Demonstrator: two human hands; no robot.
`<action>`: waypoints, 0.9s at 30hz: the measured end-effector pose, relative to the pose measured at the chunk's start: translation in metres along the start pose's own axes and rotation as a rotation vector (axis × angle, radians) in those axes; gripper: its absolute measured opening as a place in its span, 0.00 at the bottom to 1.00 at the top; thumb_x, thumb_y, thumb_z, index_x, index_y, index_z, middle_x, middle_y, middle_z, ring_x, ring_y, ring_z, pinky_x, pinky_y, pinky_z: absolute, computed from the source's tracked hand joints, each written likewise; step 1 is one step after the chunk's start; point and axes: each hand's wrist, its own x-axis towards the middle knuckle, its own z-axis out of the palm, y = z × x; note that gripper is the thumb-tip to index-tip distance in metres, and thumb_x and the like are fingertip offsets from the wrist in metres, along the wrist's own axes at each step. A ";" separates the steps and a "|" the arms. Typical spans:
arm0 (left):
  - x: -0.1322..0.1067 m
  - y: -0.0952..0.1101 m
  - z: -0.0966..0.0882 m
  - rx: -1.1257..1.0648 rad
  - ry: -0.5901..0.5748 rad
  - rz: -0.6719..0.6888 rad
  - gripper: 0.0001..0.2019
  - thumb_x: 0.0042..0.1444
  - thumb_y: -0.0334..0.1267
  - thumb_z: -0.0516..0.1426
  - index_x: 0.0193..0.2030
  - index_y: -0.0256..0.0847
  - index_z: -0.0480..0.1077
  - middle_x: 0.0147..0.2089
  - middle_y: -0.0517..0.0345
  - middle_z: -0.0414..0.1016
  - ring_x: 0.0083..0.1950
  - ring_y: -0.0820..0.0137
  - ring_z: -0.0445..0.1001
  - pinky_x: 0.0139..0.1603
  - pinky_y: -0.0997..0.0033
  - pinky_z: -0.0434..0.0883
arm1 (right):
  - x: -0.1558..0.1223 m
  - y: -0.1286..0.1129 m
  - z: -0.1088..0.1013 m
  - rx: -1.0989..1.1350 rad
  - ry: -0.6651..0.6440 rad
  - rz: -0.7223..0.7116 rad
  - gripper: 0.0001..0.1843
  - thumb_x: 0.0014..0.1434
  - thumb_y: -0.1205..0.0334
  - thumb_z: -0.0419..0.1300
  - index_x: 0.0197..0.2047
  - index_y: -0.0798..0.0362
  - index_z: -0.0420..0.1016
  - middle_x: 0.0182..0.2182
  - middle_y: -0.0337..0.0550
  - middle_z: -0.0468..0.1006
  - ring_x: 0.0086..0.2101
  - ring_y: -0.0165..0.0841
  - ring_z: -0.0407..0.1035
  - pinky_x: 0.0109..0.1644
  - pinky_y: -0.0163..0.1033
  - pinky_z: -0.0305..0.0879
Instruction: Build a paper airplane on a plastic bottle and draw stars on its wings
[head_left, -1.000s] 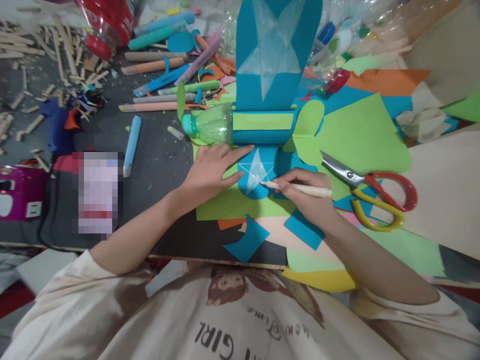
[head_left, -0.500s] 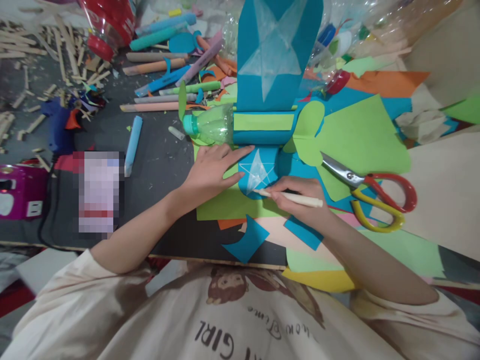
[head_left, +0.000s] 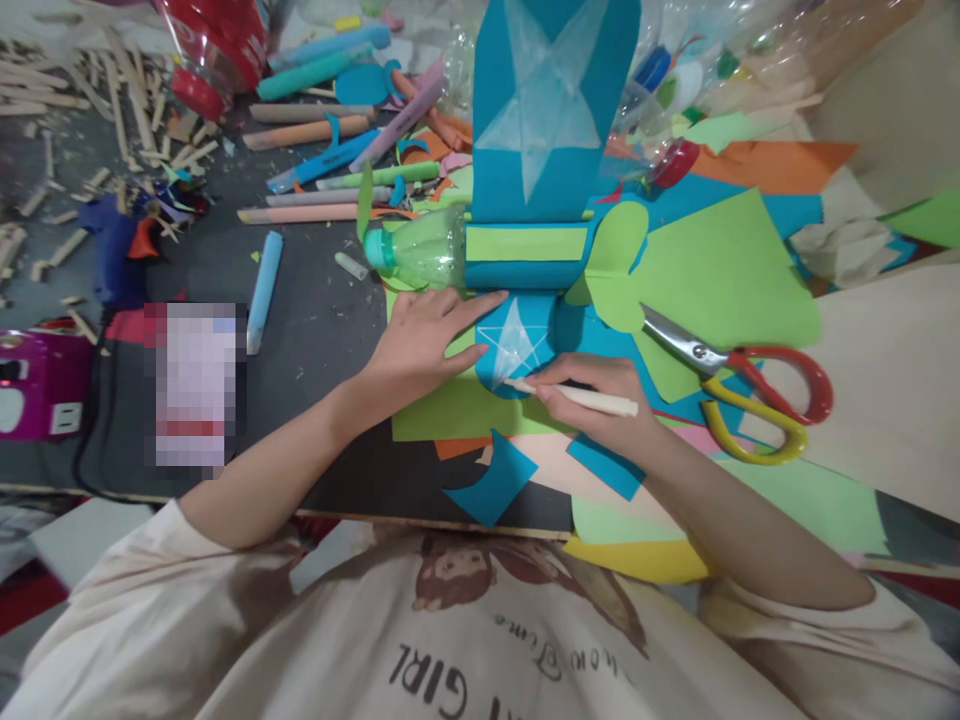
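My left hand (head_left: 426,338) lies flat with fingers stretched out, pressing the left edge of a small blue paper piece (head_left: 519,345) that bears a white star. My right hand (head_left: 600,398) is closed in a pinch round a cream pencil (head_left: 581,397), whose tip touches the lower edge of that blue piece. Under it lies a green paper sheet (head_left: 457,410). Just beyond stands a plastic bottle (head_left: 420,250) wrapped in blue and green paper, with a big blue panel and a large white star (head_left: 541,100) rising from it.
Red and yellow scissors (head_left: 739,385) lie to the right on green paper. Chalk sticks and markers (head_left: 330,150) are scattered at the back, wooden sticks (head_left: 82,110) at far left. A blue glue gun (head_left: 116,250) and a pink box (head_left: 37,385) sit on the left. Paper scraps (head_left: 495,480) lie near the table edge.
My right hand has slid the pencil down and to the left, from the star's right side to the lower edge of the blue piece. My left hand has stayed put.
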 end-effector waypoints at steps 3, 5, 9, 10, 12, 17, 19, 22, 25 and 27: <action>0.000 0.001 -0.001 0.007 -0.008 -0.009 0.28 0.67 0.51 0.46 0.71 0.49 0.57 0.51 0.50 0.71 0.51 0.56 0.67 0.52 0.59 0.58 | -0.001 0.004 -0.001 0.097 0.028 0.108 0.06 0.59 0.60 0.64 0.31 0.49 0.80 0.25 0.41 0.82 0.24 0.32 0.74 0.26 0.36 0.67; -0.001 0.001 -0.001 0.003 -0.017 -0.017 0.28 0.67 0.51 0.46 0.71 0.50 0.57 0.51 0.50 0.71 0.52 0.55 0.67 0.53 0.59 0.58 | 0.000 0.009 -0.004 0.198 0.120 0.218 0.09 0.59 0.54 0.64 0.30 0.48 0.80 0.24 0.40 0.81 0.23 0.32 0.73 0.25 0.36 0.68; 0.000 0.000 -0.001 -0.010 -0.028 -0.030 0.27 0.67 0.50 0.46 0.72 0.50 0.56 0.51 0.50 0.71 0.52 0.56 0.67 0.52 0.61 0.58 | 0.007 0.019 -0.014 0.377 0.257 0.260 0.15 0.57 0.45 0.64 0.31 0.47 0.81 0.25 0.39 0.82 0.25 0.33 0.73 0.28 0.39 0.71; 0.000 0.000 -0.001 -0.010 -0.027 -0.028 0.27 0.67 0.50 0.46 0.71 0.50 0.56 0.51 0.50 0.71 0.52 0.56 0.67 0.52 0.61 0.58 | 0.010 0.020 -0.017 0.368 0.252 0.258 0.14 0.56 0.46 0.65 0.31 0.47 0.81 0.26 0.39 0.82 0.25 0.33 0.73 0.28 0.40 0.72; 0.000 0.000 -0.001 -0.008 -0.022 -0.026 0.27 0.67 0.50 0.46 0.71 0.50 0.57 0.50 0.50 0.71 0.50 0.56 0.67 0.51 0.62 0.58 | 0.016 0.020 -0.021 0.305 0.203 0.271 0.11 0.56 0.49 0.66 0.31 0.48 0.81 0.26 0.40 0.82 0.25 0.32 0.73 0.29 0.40 0.72; 0.000 0.001 -0.002 -0.014 -0.046 -0.056 0.27 0.67 0.50 0.47 0.72 0.51 0.56 0.50 0.50 0.71 0.50 0.56 0.67 0.51 0.61 0.57 | 0.029 0.014 -0.020 0.172 0.113 0.285 0.11 0.52 0.54 0.68 0.25 0.48 0.73 0.21 0.39 0.76 0.23 0.33 0.69 0.27 0.42 0.70; 0.000 0.001 -0.002 -0.015 -0.051 -0.065 0.27 0.67 0.49 0.48 0.72 0.51 0.56 0.50 0.50 0.71 0.51 0.56 0.67 0.51 0.61 0.57 | 0.031 0.013 -0.017 0.158 0.109 0.284 0.13 0.52 0.53 0.68 0.25 0.47 0.71 0.21 0.39 0.74 0.22 0.32 0.67 0.26 0.41 0.69; 0.000 0.001 -0.003 -0.015 -0.044 -0.059 0.27 0.67 0.49 0.48 0.71 0.51 0.57 0.49 0.51 0.71 0.50 0.56 0.67 0.50 0.61 0.57 | 0.031 0.015 -0.014 0.137 0.059 0.288 0.15 0.54 0.51 0.66 0.23 0.47 0.68 0.19 0.38 0.72 0.21 0.31 0.65 0.27 0.41 0.68; 0.000 0.002 -0.003 -0.008 -0.044 -0.054 0.27 0.67 0.50 0.48 0.71 0.51 0.57 0.50 0.50 0.70 0.51 0.55 0.67 0.50 0.61 0.57 | 0.027 0.017 -0.012 0.123 0.048 0.285 0.18 0.56 0.50 0.64 0.22 0.47 0.64 0.18 0.36 0.69 0.21 0.30 0.63 0.29 0.40 0.68; 0.000 0.003 -0.003 -0.002 -0.047 -0.059 0.27 0.67 0.51 0.48 0.71 0.51 0.57 0.50 0.51 0.70 0.50 0.55 0.67 0.50 0.61 0.57 | 0.025 0.018 -0.012 0.106 0.039 0.282 0.19 0.56 0.49 0.63 0.22 0.47 0.63 0.19 0.36 0.69 0.22 0.30 0.63 0.30 0.40 0.67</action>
